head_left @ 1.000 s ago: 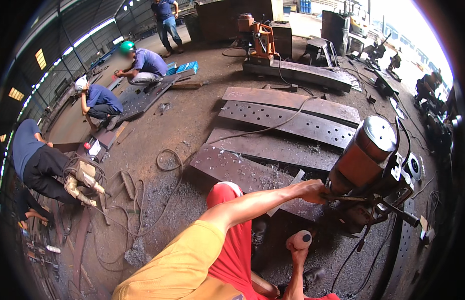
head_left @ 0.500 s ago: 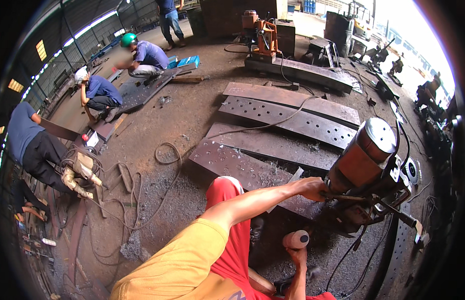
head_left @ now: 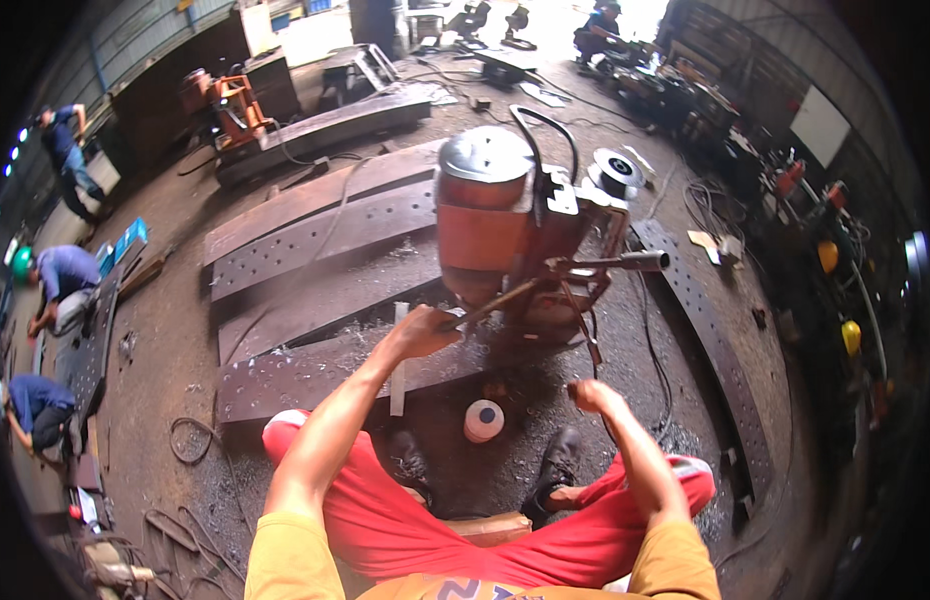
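A magnetic drill press (head_left: 485,225) with a reddish-brown motor and a shiny round top stands upright in front of me on the steel plates. My left hand (head_left: 427,332) is closed round the end of one of its feed handles (head_left: 500,303), left of the drill. Just below the tip of another, downward-pointing spoke, my right hand (head_left: 592,395) has its fingers curled closed; what they hold, if anything, is hidden. A white bottle (head_left: 483,421) stands on the ground between my feet, touched by neither hand.
Drilled steel plates (head_left: 285,255) lie left of the drill, and a long perforated bar (head_left: 710,350) lies on the right. Cables cross the floor. A wire spool (head_left: 616,172) sits behind the drill. An orange drill (head_left: 240,110) stands far left, near crouching people.
My view has swung to the right. My right hand has let go of the bottle, which now stands on the ground, and has moved up near the drill. My left hand stays on the handle.
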Motion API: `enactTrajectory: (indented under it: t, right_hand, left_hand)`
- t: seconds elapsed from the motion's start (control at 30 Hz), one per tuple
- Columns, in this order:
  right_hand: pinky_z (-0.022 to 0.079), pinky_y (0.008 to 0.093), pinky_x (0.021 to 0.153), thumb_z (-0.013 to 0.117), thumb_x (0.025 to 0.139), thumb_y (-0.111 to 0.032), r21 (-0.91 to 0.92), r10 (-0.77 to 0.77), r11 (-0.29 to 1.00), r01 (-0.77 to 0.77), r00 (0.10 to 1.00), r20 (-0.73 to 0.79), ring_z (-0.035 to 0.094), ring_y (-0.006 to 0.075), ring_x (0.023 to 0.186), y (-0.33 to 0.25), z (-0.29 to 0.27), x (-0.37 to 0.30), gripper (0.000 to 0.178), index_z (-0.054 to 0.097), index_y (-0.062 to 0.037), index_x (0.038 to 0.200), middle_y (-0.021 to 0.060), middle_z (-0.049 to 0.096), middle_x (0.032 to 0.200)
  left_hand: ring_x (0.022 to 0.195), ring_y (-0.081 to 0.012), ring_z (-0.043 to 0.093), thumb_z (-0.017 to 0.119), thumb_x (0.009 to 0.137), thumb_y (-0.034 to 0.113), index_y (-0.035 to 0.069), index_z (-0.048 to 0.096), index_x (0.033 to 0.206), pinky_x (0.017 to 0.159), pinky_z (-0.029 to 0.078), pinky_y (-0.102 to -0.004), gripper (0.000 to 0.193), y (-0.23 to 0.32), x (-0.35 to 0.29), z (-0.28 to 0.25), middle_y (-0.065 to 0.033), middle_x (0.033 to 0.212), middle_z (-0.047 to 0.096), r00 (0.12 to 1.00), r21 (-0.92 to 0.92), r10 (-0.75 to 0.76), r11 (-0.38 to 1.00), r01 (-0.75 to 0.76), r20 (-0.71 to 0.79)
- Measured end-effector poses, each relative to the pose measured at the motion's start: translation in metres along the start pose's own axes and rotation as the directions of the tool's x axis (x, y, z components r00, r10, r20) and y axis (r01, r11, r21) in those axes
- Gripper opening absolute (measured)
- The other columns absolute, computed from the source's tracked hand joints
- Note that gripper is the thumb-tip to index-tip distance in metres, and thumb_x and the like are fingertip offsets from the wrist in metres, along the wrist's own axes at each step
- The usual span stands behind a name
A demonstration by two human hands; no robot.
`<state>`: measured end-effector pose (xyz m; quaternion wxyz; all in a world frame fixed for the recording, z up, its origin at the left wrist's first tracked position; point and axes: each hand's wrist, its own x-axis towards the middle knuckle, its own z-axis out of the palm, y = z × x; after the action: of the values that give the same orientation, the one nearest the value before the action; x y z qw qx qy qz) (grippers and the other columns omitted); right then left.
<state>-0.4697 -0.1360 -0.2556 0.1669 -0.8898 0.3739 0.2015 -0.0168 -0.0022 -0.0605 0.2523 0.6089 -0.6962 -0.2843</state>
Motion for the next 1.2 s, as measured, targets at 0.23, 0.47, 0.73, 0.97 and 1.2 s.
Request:
enactTrajectory:
  t: [0.23,0.47,0.73,0.97,1.2]
  right_hand:
    - [0.053,0.0497,0.07,0.058,0.088,-0.013,-0.052,0.01,0.999,-0.014,0.996,-0.084,0.068,0.0397,0.084,-0.042,-0.138,-0.063,0.017,0.065,-0.0071,0.102,0.0204,0.069,0.088]
    - [0.05,0.0468,0.069,0.072,0.085,-0.022,0.116,-0.092,0.987,0.109,0.985,-0.146,0.066,0.0398,0.08,0.01,-0.124,-0.102,0.025,0.066,0.0014,0.09,0.0228,0.067,0.084]
    - [0.054,0.0396,0.078,0.065,0.094,-0.019,0.127,-0.01,0.991,0.039,0.975,-0.224,0.07,0.0298,0.088,-0.021,-0.159,-0.095,0.022,0.06,0.0005,0.103,0.0165,0.071,0.094]
    - [0.054,0.0364,0.079,0.07,0.087,-0.015,-0.055,-0.269,0.957,0.284,0.806,-0.528,0.068,0.0263,0.09,-0.017,-0.19,-0.097,0.017,0.067,-0.0028,0.099,0.0137,0.067,0.097]
    - [0.054,0.0416,0.078,0.07,0.088,-0.016,0.203,0.009,0.968,0.15,0.783,-0.622,0.067,0.0334,0.088,-0.068,-0.229,-0.126,0.016,0.064,-0.0032,0.095,0.0138,0.069,0.092]
  left_hand:
    - [0.066,-0.0237,0.061,0.071,0.086,0.03,0.008,0.072,0.094,0.067,0.05,-0.041,0.024,-0.058,-0.007,0.016,-0.0162,0.08,0.069,1.0,0.11,0.024,0.994,-0.023,-0.009]
    - [0.07,-0.0188,0.064,0.075,0.086,0.034,0.008,0.073,0.11,0.071,0.053,-0.0379,0.035,-0.028,0.002,0.014,-0.016,0.078,0.07,0.989,0.104,-0.148,0.983,0.15,-0.025]
    - [0.06,-0.0072,0.049,0.07,0.086,0.041,0.011,0.076,0.106,0.053,0.039,-0.0287,0.036,-0.039,-0.001,0.012,0.0015,0.063,0.054,0.983,-0.013,-0.186,0.983,0.186,0.014]
    - [0.099,-0.029,0.068,0.062,0.092,0.031,0.015,0.071,0.107,0.082,0.055,-0.0419,0.023,-0.079,0.002,0.014,-0.0098,0.111,0.07,0.94,0.633,0.208,0.697,-0.337,0.271]
    - [0.064,-0.0267,0.059,0.07,0.086,0.029,0.002,0.07,0.095,0.067,0.049,-0.0411,0.029,-0.007,-0.006,0.001,-0.0181,0.072,0.064,0.983,0.009,-0.174,0.985,0.174,0.057]
